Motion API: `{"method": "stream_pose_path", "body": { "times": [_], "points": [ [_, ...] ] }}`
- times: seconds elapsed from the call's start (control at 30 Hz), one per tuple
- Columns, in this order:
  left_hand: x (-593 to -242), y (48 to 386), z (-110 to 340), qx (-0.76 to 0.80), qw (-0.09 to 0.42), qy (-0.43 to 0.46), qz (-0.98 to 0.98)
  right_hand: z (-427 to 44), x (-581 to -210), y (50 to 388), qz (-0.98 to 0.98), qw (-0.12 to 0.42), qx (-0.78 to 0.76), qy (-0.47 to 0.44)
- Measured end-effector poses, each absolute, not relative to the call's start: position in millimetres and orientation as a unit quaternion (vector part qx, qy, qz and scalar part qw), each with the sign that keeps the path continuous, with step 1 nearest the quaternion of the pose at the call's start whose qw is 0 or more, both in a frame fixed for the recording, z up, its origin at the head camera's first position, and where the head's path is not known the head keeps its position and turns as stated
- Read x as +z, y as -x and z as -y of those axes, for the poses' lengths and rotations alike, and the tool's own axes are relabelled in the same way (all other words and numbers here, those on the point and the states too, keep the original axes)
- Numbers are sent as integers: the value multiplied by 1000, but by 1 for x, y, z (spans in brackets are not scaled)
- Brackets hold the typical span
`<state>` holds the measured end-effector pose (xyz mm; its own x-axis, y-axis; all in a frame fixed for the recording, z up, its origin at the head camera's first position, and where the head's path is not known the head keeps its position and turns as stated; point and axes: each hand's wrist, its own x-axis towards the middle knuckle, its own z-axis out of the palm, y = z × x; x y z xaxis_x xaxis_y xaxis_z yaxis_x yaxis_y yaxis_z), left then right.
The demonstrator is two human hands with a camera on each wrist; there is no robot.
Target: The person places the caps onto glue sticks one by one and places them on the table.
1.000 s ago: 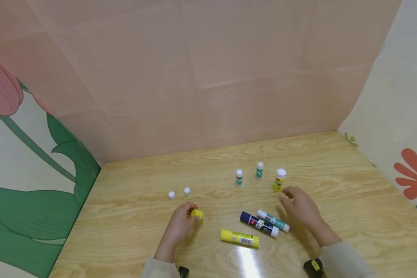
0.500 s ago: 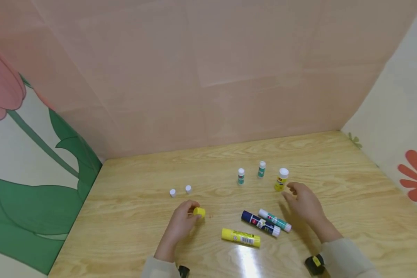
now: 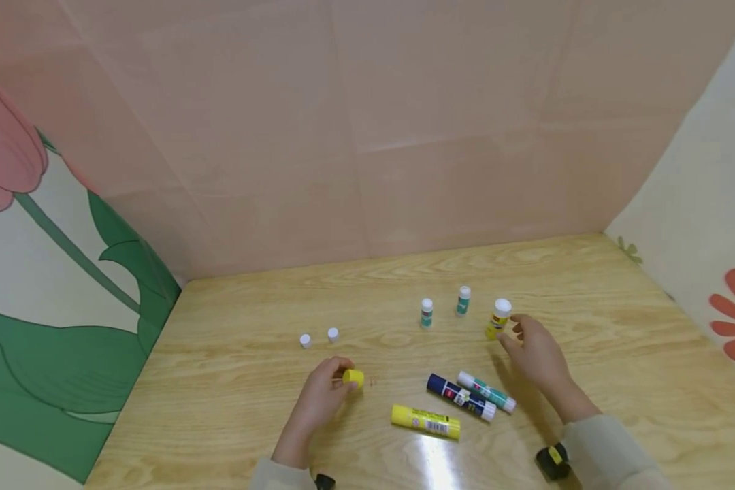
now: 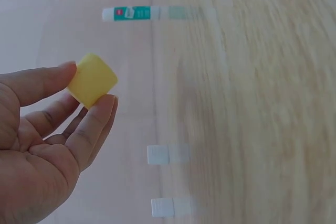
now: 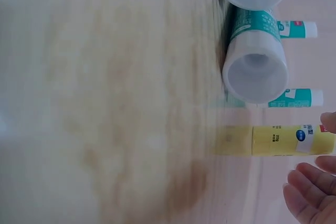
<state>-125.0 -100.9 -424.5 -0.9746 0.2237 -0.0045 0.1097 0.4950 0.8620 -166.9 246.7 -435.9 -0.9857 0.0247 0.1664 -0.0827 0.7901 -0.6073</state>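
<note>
My left hand (image 3: 321, 398) pinches a small yellow cap (image 4: 93, 81) between thumb and fingertips, held above the table. At the right, my right hand (image 3: 534, 350) is beside an upright yellow glue stick (image 3: 498, 320) with a white top. In the right wrist view, the thumb overlaps that glue stick's edge, while the fingers (image 5: 310, 187) sit apart from it on the other side; whether the thumb touches is unclear. Nearby stand two small teal glue sticks, one nearer (image 3: 426, 314) and one farther (image 3: 463, 301), both with white tops.
Two white caps, left (image 3: 305, 341) and right (image 3: 333, 334), sit beyond my left hand. Between the hands lie a yellow glue stick (image 3: 425, 422), a navy one (image 3: 461, 397) and a teal one (image 3: 486, 391). A pink cloth (image 3: 355, 136) hangs behind the table (image 3: 251, 313).
The right hand has come closer to the upright yellow glue stick. The left hand keeps its pinch on the yellow cap. The whole view has shifted slightly.
</note>
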Motion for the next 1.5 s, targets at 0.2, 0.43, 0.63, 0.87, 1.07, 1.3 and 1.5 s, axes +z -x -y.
{"method": "stream_pose_path", "body": {
  "times": [0.2, 0.43, 0.63, 0.87, 1.07, 1.3, 1.5],
  "points": [
    [-428, 123, 101, 499, 56, -100, -859, -248, -435, 170, 942, 72, 326, -10],
    [-429, 122, 101, 507, 56, -100, -854, -249, -434, 174, 941, 77, 329, -10],
    [-429, 122, 102, 508, 57, -98, -854, -250, -437, 180, 939, 89, 331, -13],
    [-429, 120, 103, 510, 57, -97, -853, -250, -439, 183, 934, 99, 343, -19],
    [-430, 119, 103, 515, 62, -100, -849, -248, -440, 183, 925, 120, 360, -24],
    [-430, 119, 104, 511, 62, -99, -852, -246, -444, 185, 915, 142, 376, -30],
    [-427, 119, 103, 513, 62, -99, -851, -242, -444, 184, 906, 148, 395, -36]
  ]
}}
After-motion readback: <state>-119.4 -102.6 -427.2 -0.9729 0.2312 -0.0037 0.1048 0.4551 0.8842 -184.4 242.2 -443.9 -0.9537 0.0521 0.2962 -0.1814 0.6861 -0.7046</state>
